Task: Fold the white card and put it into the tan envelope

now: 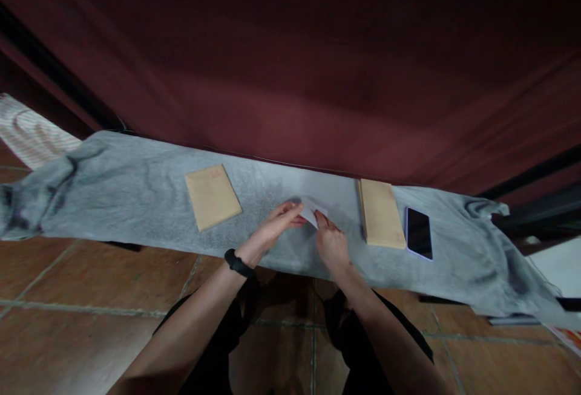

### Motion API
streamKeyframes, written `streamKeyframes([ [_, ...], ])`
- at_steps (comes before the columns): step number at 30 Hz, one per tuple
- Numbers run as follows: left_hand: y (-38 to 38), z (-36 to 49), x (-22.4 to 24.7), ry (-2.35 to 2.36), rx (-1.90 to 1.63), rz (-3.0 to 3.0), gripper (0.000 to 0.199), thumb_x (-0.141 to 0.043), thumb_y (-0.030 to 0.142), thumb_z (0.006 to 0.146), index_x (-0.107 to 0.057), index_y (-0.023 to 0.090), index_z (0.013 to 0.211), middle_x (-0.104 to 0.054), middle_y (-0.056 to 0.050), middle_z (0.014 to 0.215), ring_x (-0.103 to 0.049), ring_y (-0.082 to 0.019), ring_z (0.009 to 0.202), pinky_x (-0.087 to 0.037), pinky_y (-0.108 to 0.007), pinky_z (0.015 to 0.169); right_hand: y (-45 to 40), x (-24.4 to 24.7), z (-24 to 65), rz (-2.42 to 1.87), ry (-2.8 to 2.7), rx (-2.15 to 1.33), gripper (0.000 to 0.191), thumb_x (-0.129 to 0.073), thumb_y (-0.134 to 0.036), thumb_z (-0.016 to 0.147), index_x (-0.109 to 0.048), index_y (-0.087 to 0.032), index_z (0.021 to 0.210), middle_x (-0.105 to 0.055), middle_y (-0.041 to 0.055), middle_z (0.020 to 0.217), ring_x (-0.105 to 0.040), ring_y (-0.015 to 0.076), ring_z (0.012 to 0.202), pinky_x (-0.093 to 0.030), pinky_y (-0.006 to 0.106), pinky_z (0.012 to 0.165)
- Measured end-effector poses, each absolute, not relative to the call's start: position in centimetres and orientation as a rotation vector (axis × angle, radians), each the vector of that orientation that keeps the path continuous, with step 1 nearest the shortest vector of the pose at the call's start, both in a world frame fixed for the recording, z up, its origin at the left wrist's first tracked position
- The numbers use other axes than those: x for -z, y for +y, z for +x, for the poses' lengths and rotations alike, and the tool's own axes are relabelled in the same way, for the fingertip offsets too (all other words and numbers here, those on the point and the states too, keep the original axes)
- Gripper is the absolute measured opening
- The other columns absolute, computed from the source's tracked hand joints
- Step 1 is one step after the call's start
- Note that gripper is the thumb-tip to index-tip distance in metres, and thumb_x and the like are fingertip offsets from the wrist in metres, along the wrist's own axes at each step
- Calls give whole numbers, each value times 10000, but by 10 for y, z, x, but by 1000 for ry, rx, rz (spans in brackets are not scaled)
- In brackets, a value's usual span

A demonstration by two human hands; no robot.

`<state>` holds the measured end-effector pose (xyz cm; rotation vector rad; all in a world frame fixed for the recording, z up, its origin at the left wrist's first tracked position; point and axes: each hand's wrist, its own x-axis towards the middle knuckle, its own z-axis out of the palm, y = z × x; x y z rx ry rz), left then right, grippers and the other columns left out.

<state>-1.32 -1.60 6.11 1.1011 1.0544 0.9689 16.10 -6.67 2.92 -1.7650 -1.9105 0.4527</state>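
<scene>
A small piece of white paper (309, 208) is held between both hands above the grey cloth. My left hand (280, 221), with a black band on its wrist, pinches the paper's left edge. My right hand (331, 239) grips its lower right side, with the fingers curled. Whether the paper is folded, I cannot tell. To the left lies a flat brown envelope (213, 196), apart from my hands. On the right a stack of brown envelopes (384, 213) lies on the cloth, also apart from my hands.
A phone (419, 233) with a dark screen and a pale purple edge lies right of the stack. The grey cloth (136, 192) covers a long narrow surface, bunched at both ends. Behind it hangs a dark red fabric (281, 110). Brown floor tiles (91, 334) lie below.
</scene>
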Motion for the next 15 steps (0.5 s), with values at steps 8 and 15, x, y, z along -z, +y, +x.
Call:
streamKeyframes([
  [8,-39,-156,-46,2186,-461,2154,320,-588,320,856,-608,180,1144,-632,-134,1112,-591,-301,1090,-486,-408,934,-44,-23,190,-1320,-1007,-1005,571,-584,-404,845,-541,-185,1370,-702,99,1154,-679,265,897,-635,397,596],
  [15,-62,-162,-42,2049,78,2439,299,-357,202,981,-587,149,1164,-672,-146,1086,-652,-265,998,-503,-365,830,-45,-37,204,-1342,-1135,-754,797,-547,-296,827,-246,-252,1564,-543,86,1434,-644,270,1105,-608,458,867],
])
